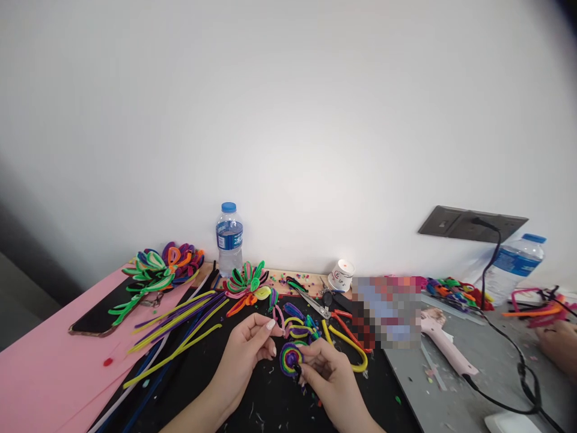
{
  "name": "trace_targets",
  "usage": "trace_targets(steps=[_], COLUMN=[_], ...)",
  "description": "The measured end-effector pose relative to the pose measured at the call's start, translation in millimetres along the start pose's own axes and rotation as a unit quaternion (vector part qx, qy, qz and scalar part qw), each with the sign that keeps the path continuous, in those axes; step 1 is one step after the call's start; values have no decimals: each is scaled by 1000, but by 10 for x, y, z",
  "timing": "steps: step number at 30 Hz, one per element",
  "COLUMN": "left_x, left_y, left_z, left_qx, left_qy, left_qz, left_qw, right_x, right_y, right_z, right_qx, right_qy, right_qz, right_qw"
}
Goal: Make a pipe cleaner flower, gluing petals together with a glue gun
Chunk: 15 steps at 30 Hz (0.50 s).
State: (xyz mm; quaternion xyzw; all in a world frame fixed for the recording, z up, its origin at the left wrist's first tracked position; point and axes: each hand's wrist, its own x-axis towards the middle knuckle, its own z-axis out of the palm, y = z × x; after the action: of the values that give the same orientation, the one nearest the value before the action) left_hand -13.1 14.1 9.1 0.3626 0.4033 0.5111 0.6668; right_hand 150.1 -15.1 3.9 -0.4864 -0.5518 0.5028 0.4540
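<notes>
Between the thumb and fingers of my right hand [327, 373] is a round coil of pipe cleaner [292, 359], ringed in purple, red, yellow, green and blue, with a dark bit at its centre. My left hand [247, 349] pinches the end of a pink and purple pipe cleaner loop [278, 316], just left of the coil. Behind both hands, striped yellow and purple pipe cleaner loops [300, 329] lie on the black mat [252, 397]. A yellow bent pipe cleaner [358, 364] curves beside my right hand.
Pipe cleaner flowers [252, 285], yellow and purple stems [180, 325] and a phone [99, 313] lie left. A water bottle [229, 243], paper cup [342, 275] and scissors [315, 304] sit behind. Rightward are a corded pink glue gun [451, 349] and another person's hand [559, 346].
</notes>
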Motion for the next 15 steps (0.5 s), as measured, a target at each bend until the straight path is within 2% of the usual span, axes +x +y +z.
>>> trace_targets(steps=[8, 15], left_x=[24, 90], left_y=[-20, -61], left_z=[-4, -62], left_qx=[6, 78], left_qy=[13, 13], left_qz=[10, 26], left_qw=[1000, 997], right_x=[-10, 5], right_y=[-23, 8], right_z=[4, 2], right_qx=[12, 18], right_qy=[7, 2], right_qz=[8, 1], right_qw=[1000, 1000])
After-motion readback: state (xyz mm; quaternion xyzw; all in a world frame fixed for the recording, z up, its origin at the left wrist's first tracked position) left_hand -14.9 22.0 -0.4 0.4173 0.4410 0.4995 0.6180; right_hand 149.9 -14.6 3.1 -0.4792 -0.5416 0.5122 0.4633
